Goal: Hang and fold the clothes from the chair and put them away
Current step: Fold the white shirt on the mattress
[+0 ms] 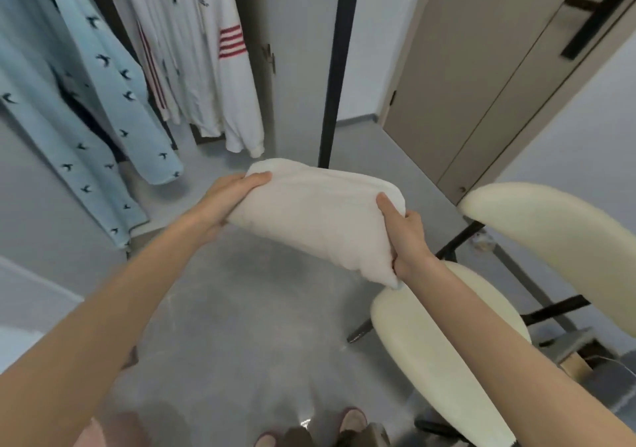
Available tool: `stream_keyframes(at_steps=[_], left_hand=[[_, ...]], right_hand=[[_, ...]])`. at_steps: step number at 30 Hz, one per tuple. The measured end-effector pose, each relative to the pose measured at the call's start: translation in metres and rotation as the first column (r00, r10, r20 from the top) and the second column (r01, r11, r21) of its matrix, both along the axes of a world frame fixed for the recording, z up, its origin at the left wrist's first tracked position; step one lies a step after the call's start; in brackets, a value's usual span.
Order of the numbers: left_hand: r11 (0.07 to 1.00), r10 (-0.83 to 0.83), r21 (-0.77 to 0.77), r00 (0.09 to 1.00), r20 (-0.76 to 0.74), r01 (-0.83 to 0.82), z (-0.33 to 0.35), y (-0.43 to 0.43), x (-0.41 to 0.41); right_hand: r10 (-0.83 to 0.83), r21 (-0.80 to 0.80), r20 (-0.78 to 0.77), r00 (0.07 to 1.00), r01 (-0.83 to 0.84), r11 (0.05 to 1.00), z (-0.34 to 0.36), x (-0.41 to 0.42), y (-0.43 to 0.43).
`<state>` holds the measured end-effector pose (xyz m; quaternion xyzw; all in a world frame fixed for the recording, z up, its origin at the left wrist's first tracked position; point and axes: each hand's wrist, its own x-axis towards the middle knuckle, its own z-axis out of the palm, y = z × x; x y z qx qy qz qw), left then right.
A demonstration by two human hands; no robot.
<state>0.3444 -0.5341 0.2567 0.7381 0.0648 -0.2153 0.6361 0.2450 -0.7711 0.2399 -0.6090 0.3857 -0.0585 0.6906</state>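
Folded cloth point(316, 216) seemingly before black pole point(339, 68), beside chair point(430, 343).

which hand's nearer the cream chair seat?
Right. The right hand grips the folded white garment just above the chair seat; the left hand holds its other end, over floor.

Soft, even indoor light, nothing harsh. There's one small glare patch on the grey floor point(241, 309) near the bottom edge, with faint shadows around it. Everything's a bit blurry, and the wide lens really bends the door point(481, 85) and chair point(550, 226) towards the edges.
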Motion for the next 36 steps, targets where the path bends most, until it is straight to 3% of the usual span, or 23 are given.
stream_keyframes(at_steps=[6, 9, 14, 23, 28, 36], left_hand=[[0.986, 0.102, -0.127, 0.995, -0.021, -0.104, 0.135, 0.068, 0.032], [0.95, 0.143, -0.278, 0.989, -0.024, -0.144, 0.184, 0.101, 0.047], [0.909, 0.235, -0.382, 0.962, 0.141, -0.166, 0.244, 0.146, 0.074], [0.629, 0.489, -0.76, 0.844, 0.223, -0.163, 0.322, 0.163, 0.166], [0.526, 0.534, -0.839, 0.822, 0.199, -0.139, 0.374, 0.154, 0.242], [0.485, 0.573, -0.863, 0.798, 0.19, -0.143, 0.455, 0.152, 0.365]], right_hand=[[0.164, 0.059, 0.039, 0.986, -0.166, 0.984, 0.13, 0.048, 0.053], [0.234, 0.083, 0.117, 0.965, -0.244, 0.966, 0.178, 0.072, 0.077], [0.271, 0.064, 0.243, 0.931, -0.294, 0.954, 0.243, 0.116, 0.115], [0.291, 0.043, 0.452, 0.843, -0.346, 0.937, 0.33, 0.214, 0.159], [0.281, 0.036, 0.551, 0.785, -0.359, 0.933, 0.379, 0.289, 0.165], [0.267, 0.0, 0.666, 0.697, -0.358, 0.934, 0.46, 0.42, 0.173]])
